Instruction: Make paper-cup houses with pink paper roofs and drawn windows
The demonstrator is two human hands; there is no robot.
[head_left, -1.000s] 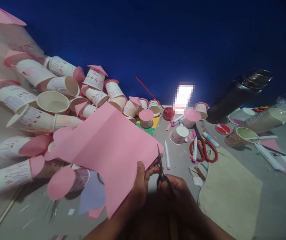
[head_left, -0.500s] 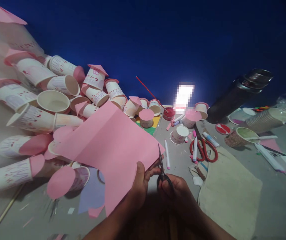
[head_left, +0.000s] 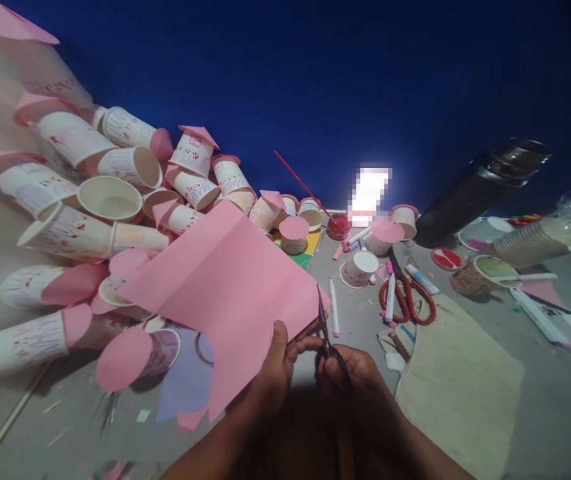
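Observation:
A large sheet of pink paper (head_left: 235,273) with a curved bite cut from its lower left side is pinched in my left hand (head_left: 279,363), thumb on top and fingers beneath. My right hand (head_left: 352,373) has its fingers through the dark handles of a small pair of scissors (head_left: 326,333). The blades point away from me and lie at the right corner of the sheet. A purple paper piece (head_left: 180,387) and a pink scrap (head_left: 192,419) lie under the sheet's lower left edge.
Decorated paper cups (head_left: 110,198) with pink paper tops crowd the left. Right of the sheet are a white marker (head_left: 334,308), a paper cup (head_left: 360,269), red-handled scissors (head_left: 418,300) and a beige cloth (head_left: 460,387). Behind stands a black flask (head_left: 465,193).
The whole view has shifted slightly. My hands, the sheet and the scissors keep nearly the same arrangement, with the scissor blades still at the sheet's right corner.

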